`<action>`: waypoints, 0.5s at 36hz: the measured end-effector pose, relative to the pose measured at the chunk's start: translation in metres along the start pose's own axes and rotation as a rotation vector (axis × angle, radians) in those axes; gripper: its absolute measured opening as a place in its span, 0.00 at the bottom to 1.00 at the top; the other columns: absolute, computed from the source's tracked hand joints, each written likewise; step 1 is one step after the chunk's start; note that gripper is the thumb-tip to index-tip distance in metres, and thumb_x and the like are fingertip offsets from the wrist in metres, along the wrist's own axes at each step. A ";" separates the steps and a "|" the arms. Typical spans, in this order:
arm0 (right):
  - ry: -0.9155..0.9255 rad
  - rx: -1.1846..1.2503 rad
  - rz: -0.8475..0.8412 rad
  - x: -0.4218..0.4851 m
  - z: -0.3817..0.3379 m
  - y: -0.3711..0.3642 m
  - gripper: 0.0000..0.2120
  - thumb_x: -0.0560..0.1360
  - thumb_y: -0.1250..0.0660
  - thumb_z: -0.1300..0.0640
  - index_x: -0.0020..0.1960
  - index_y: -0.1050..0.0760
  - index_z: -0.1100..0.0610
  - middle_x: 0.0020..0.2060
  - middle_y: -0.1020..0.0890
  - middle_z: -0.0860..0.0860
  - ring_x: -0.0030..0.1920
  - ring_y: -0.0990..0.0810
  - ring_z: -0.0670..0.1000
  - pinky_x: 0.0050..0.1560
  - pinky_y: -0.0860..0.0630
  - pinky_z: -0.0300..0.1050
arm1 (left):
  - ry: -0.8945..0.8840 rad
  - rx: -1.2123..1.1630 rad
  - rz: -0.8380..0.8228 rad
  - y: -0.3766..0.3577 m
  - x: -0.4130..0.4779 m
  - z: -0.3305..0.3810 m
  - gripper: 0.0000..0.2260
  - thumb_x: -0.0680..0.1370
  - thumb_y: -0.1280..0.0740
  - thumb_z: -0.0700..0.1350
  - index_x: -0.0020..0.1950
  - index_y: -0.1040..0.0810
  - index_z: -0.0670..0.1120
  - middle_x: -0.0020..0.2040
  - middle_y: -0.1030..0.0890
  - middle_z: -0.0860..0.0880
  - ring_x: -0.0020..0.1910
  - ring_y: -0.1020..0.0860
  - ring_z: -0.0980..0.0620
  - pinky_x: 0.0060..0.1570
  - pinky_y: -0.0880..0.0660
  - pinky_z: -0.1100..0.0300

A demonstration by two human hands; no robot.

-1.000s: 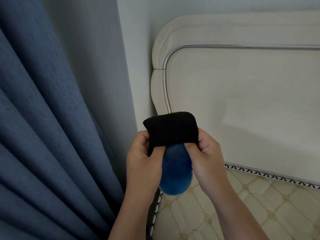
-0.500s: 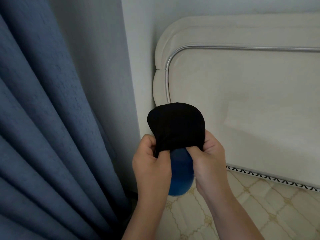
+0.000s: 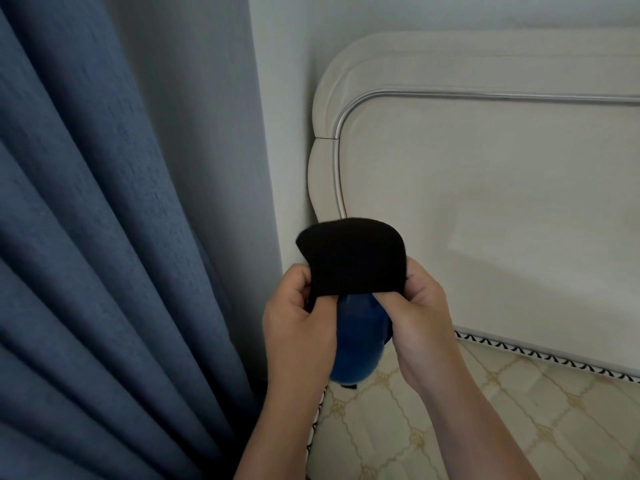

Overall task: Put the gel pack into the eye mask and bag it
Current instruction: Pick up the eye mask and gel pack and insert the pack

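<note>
A big blue curtain [image 3: 104, 237] hangs beside the bed [image 3: 485, 427]. Above the bed's corner, the left hand [image 3: 298, 317] and right hand [image 3: 420, 313] each pinch the black eye mask [image 3: 353, 259], likely holding it open (the blue gel pack [image 3: 356, 341] hangs halfway out underneath).

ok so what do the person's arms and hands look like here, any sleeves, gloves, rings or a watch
Both are bare. The left hand and right hand wear no gloves, and no rings show on the fingers in view. The forearms run bare down to the bottom edge of the picture: no sleeve, watch, bracelet or marking is visible on either. Whatever is worn above that lies out of frame.
</note>
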State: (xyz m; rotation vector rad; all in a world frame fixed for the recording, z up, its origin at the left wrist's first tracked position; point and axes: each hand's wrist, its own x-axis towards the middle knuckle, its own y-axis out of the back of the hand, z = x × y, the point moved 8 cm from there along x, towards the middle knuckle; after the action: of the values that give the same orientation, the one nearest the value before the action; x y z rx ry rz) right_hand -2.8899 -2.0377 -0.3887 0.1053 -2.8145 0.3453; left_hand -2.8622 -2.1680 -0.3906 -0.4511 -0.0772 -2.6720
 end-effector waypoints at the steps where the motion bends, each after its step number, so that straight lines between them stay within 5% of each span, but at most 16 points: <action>1: -0.008 0.009 -0.030 -0.001 0.001 -0.002 0.15 0.72 0.34 0.65 0.42 0.18 0.45 0.38 0.15 0.46 0.42 0.17 0.43 0.39 0.23 0.35 | -0.019 0.023 0.046 0.004 0.001 0.000 0.09 0.74 0.36 0.38 0.35 0.25 0.50 0.31 0.22 0.55 0.30 0.27 0.62 0.28 0.31 0.70; 8: 0.035 -0.039 0.091 -0.002 0.001 0.001 0.14 0.72 0.35 0.69 0.37 0.20 0.52 0.32 0.17 0.48 0.35 0.21 0.46 0.36 0.24 0.41 | -0.093 0.139 0.169 0.015 -0.001 0.007 0.13 0.74 0.37 0.36 0.32 0.30 0.49 0.28 0.26 0.57 0.27 0.29 0.63 0.25 0.34 0.72; 18: 0.046 -0.146 0.190 -0.004 0.006 0.001 0.09 0.75 0.37 0.61 0.38 0.22 0.52 0.32 0.19 0.50 0.36 0.23 0.49 0.38 0.26 0.49 | -0.076 0.083 0.143 0.017 -0.003 0.012 0.08 0.70 0.38 0.45 0.30 0.28 0.49 0.25 0.26 0.56 0.24 0.30 0.62 0.23 0.35 0.72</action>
State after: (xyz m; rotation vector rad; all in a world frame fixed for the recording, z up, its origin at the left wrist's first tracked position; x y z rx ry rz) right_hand -2.8882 -2.0380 -0.3961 -0.2000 -2.7988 0.1805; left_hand -2.8492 -2.1805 -0.3807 -0.5119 -0.1717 -2.5008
